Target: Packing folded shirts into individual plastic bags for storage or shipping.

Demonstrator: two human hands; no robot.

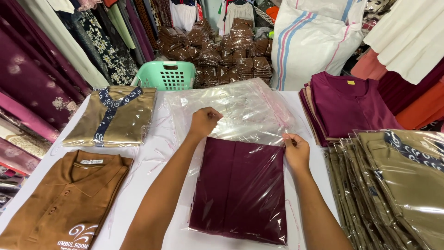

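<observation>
A folded maroon garment [240, 190] lies inside a clear plastic bag [249, 111] on the white table [152, 157] in front of me. My left hand [203, 121] is closed on the bag's edge at the garment's top left corner. My right hand [296, 149] pinches the bag at the top right corner. The bag's open flap stretches away from my hands toward the far table edge.
A bagged gold shirt with navy trim [113, 115] and an unbagged brown polo [69, 199] lie at left. A stack of maroon garments [347, 104] and a pile of bagged olive shirts [397, 185] fill the right. Behind stand a green basket [167, 75] and a white sack [310, 41].
</observation>
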